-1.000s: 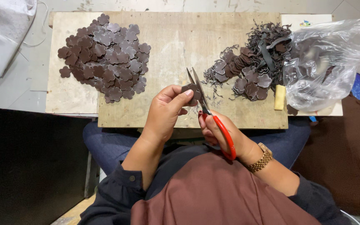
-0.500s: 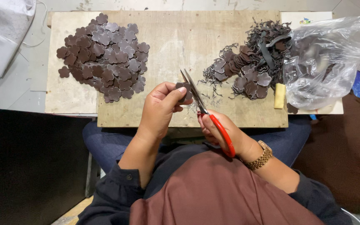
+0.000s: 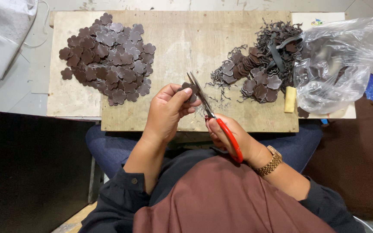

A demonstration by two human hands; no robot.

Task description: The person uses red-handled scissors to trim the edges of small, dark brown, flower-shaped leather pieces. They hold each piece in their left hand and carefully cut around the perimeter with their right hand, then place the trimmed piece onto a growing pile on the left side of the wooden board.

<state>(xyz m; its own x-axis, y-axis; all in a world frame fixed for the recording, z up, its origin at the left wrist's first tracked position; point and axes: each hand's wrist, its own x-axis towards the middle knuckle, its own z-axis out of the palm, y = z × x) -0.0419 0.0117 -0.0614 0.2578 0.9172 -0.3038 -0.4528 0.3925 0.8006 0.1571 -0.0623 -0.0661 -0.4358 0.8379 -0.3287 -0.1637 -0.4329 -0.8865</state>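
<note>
Flower-shaped brown leather piece [image 3: 189,91]: I see it pinched between the thumb and fingers of my left hand [image 3: 169,110], held just above the near edge of the wooden worktop [image 3: 182,47]. My right hand [image 3: 229,138] is closed around the red handles of the scissors [image 3: 214,118], whose blades stand parted and point away from me, their tips touching the piece. On the worktop's far left lies a heap of finished flower pieces [image 3: 109,58]; on the right lies a second, smaller pile [image 3: 255,73] mixed with thin dark trimmings, well apart from the first. Just beside that pile rests a small pale yellow block [image 3: 290,99], and next to it a crumpled clear plastic bag [image 3: 337,64] with dark scraps inside. A gold-coloured watch [image 3: 269,162] sits on my right wrist.
</note>
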